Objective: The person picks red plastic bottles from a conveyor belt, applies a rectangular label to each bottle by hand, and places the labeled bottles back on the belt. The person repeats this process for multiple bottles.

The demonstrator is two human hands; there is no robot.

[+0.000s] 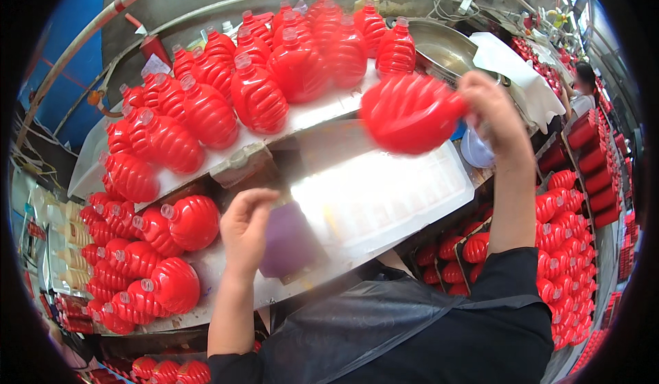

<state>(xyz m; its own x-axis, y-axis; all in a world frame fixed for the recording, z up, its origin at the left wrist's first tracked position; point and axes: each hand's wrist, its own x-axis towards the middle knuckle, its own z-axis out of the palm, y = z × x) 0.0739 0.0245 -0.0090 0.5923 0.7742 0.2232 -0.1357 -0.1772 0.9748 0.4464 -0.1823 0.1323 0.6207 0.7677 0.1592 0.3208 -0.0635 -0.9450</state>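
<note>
A red, ribbed plastic bottle [412,114] lies sideways in the air above the bench, slightly blurred. The fingers of my right hand [489,106] are closed round its neck end. Lower and to the left, my left hand [248,229] has its fingers bent and its thumb near the forefinger. Beside those fingers is a flat purple piece [292,241], blurred; whether they grip it, I cannot tell. Under the bottle, a shallow white tray [449,171] catches bright glare, which hides part of its surface.
Several red bottles [257,95] stand crowded along a raised white shelf [295,119] ahead. More red bottles [175,284] lie at the left, and others [563,267] are stacked at the right. A wide metal basin [439,44] and white cloth [515,68] are at the far right.
</note>
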